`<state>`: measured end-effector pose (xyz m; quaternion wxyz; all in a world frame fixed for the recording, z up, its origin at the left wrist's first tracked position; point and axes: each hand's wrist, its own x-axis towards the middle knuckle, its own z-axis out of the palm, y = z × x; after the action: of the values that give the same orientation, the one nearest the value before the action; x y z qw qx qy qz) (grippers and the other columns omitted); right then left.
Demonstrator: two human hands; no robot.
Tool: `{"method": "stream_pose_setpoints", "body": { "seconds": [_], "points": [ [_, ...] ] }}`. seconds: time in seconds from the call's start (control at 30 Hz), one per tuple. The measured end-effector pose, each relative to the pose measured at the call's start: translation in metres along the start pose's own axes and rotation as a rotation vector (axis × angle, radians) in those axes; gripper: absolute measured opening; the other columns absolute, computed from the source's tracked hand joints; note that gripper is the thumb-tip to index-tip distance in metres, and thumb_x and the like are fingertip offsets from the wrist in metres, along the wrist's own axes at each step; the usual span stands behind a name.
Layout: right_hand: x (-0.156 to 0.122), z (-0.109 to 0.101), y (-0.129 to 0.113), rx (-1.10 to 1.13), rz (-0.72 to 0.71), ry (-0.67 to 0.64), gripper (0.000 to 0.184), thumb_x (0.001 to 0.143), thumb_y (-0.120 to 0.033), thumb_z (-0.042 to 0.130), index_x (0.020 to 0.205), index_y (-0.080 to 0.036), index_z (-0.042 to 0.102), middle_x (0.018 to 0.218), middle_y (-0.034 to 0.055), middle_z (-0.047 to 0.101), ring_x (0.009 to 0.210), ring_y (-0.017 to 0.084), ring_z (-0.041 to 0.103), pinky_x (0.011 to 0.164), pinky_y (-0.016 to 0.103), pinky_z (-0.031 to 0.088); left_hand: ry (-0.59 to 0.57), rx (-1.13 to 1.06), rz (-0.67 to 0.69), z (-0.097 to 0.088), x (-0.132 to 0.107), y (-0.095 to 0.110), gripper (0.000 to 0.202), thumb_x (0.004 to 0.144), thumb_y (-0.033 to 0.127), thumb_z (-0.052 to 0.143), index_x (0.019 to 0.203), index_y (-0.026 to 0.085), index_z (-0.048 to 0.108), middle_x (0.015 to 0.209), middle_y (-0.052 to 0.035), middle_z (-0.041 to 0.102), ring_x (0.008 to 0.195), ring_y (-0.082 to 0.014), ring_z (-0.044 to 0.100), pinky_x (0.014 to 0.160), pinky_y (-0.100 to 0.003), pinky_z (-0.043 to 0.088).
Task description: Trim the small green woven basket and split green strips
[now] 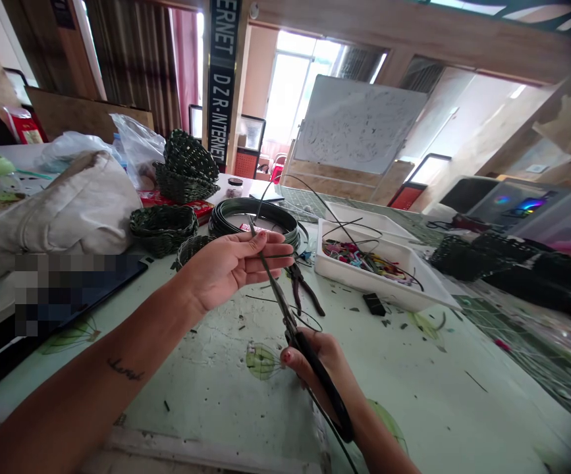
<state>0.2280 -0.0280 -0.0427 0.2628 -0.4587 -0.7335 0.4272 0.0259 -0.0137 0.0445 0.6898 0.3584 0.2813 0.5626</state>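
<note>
My left hand [233,266] is raised palm up over the table, its thumb and fingers pinching a thin dark green strip [278,255] that runs off to the right. My right hand [317,365] grips the black handles of long scissors [285,309], whose blades point up and left. The blade tips reach my left fingertips, where the strip is held. A dark strand trails down from my right hand towards the table's near edge.
A coil of dark green strip [253,217] and several woven green baskets [164,227] lie behind my hands. Pliers [305,286] rest on the pale green table [206,368]. A white tray [413,296] of coloured bits stands at the right, a cream bag [62,210] at the left.
</note>
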Motion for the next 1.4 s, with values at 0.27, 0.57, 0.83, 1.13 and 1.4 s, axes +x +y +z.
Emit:
{"method": "stream_pose_setpoints", "body": {
  "seconds": [0.27, 0.57, 0.83, 1.13, 1.4],
  "points": [
    [0.002, -0.002, 0.004, -0.028, -0.076, -0.024, 0.058, 0.073, -0.074, 0.054, 0.061, -0.018, 0.04, 0.054, -0.005, 0.027, 0.05, 0.009, 0.027, 0.045, 0.023, 0.018, 0.022, 0.013, 0.0, 0.006, -0.004, -0.003, 0.016, 0.091, 0.021, 0.053, 0.097, 0.011, 0.065, 0.097, -0.0098, 0.072, 0.091, -0.0208, 0.068, 0.097, -0.044, 0.045],
    [0.0, 0.0, -0.002, 0.001, -0.009, 0.0, 0.062, 0.066, -0.079, 0.055, 0.057, -0.02, 0.038, 0.052, -0.006, 0.024, 0.046, 0.008, 0.028, 0.042, 0.023, 0.019, 0.067, 0.037, -0.021, 0.006, -0.001, -0.004, 0.019, 0.092, 0.021, 0.051, 0.097, 0.009, 0.065, 0.103, -0.0124, 0.07, 0.093, -0.0213, 0.068, 0.092, -0.043, 0.049],
    [-0.001, 0.004, 0.003, 0.047, 0.039, 0.022, 0.061, 0.068, -0.078, 0.055, 0.057, -0.02, 0.038, 0.049, -0.0063, 0.026, 0.042, 0.008, 0.03, 0.039, 0.023, 0.022, 0.071, 0.03, -0.003, 0.004, 0.0, -0.005, 0.018, 0.091, 0.02, 0.053, 0.099, 0.009, 0.064, 0.105, -0.0137, 0.069, 0.095, -0.0226, 0.067, 0.091, -0.043, 0.05],
    [0.0, 0.006, -0.001, 0.079, 0.072, 0.028, 0.063, 0.062, -0.08, 0.058, 0.055, -0.022, 0.034, 0.046, -0.0071, 0.023, 0.039, 0.007, 0.026, 0.037, 0.023, 0.018, 0.088, 0.015, 0.012, 0.002, 0.002, -0.007, 0.017, 0.091, 0.02, 0.052, 0.098, 0.01, 0.065, 0.107, -0.0134, 0.069, 0.094, -0.0233, 0.068, 0.086, -0.041, 0.052],
    [-0.001, 0.006, 0.0, 0.085, 0.052, 0.028, 0.061, 0.066, -0.078, 0.056, 0.057, -0.021, 0.035, 0.047, -0.0068, 0.026, 0.04, 0.008, 0.03, 0.039, 0.022, 0.021, 0.126, 0.04, -0.001, 0.012, -0.001, -0.012, 0.018, 0.089, 0.021, 0.056, 0.099, 0.01, 0.066, 0.107, -0.0145, 0.07, 0.096, -0.0236, 0.068, 0.085, -0.037, 0.051]
  ]
}}
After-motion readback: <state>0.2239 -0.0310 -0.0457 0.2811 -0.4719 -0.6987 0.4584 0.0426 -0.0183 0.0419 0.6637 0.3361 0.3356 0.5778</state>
